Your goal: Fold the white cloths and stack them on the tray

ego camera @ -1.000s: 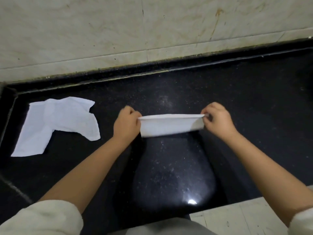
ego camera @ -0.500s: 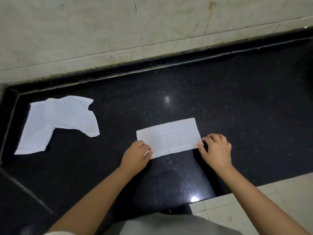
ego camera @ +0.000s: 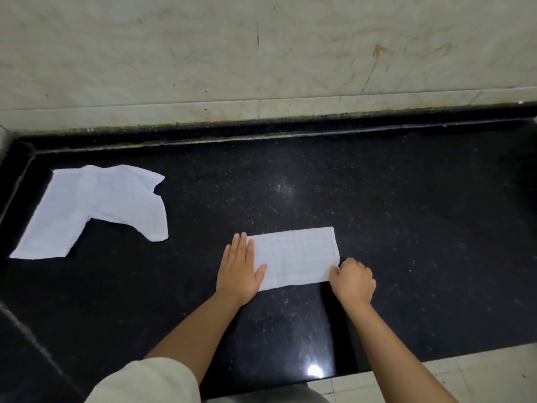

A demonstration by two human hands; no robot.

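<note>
Left hand [ego camera: 239, 269] has flattened onto the folded cloth [ego camera: 296, 257]'s left end.
Right hand [ego camera: 353, 282] pinches its near right corner; bare black desk [ego camera: 406, 213] lies rightward, crumpled cloth [ego camera: 96, 209] well left.

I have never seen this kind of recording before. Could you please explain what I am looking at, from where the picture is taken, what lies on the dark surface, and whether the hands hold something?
There is no machine here: a person works with two bare hands. The picture comes from a camera worn on the person's head, looking forward and down, so the arms enter from below. The black stone counter ends at a pale wall. On it lies a folded white cloth, a flat rectangle. The left hand presses flat on its left end with straight fingers. The right hand has curled fingers at the cloth's near right corner and seems to pinch it. Farther left lies an unfolded, crumpled white cloth. No tray is visible.
</note>
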